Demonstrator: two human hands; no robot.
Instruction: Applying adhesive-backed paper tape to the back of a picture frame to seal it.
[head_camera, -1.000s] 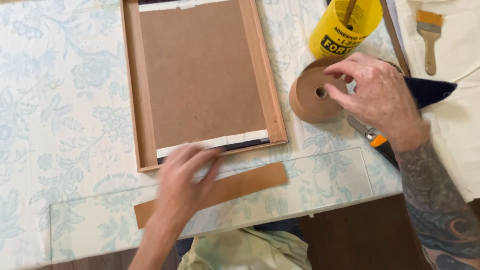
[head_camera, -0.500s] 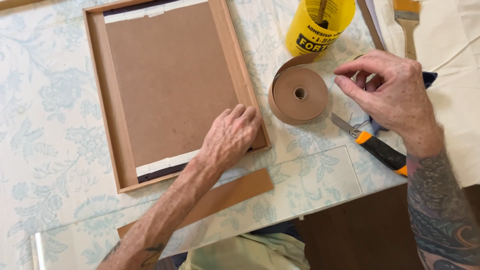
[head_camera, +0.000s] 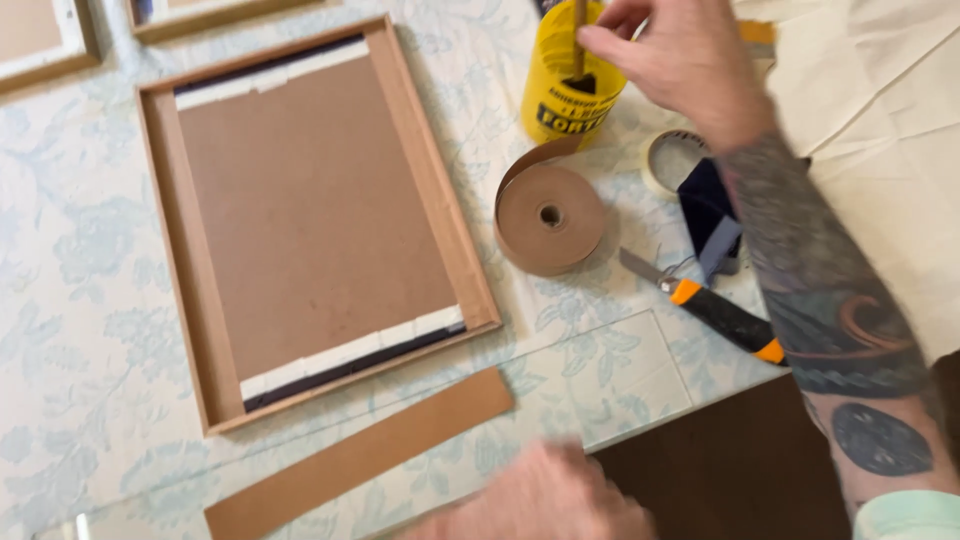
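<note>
A person's right hand (head_camera: 680, 55) pinches the handle of a brush (head_camera: 580, 40) standing in a yellow pot (head_camera: 565, 95) at the table's far side, fingers pressed together on the stem, seemingly to lift or stir it. The left hand (head_camera: 540, 500), blurred at the near edge, lies just right of a cut strip of brown paper tape (head_camera: 360, 455); its fingers cannot be made out. A wooden frame (head_camera: 310, 215) lies face down at centre, its backing board up, with the tape roll (head_camera: 550, 215) and utility knife (head_camera: 715, 310) to its right.
</note>
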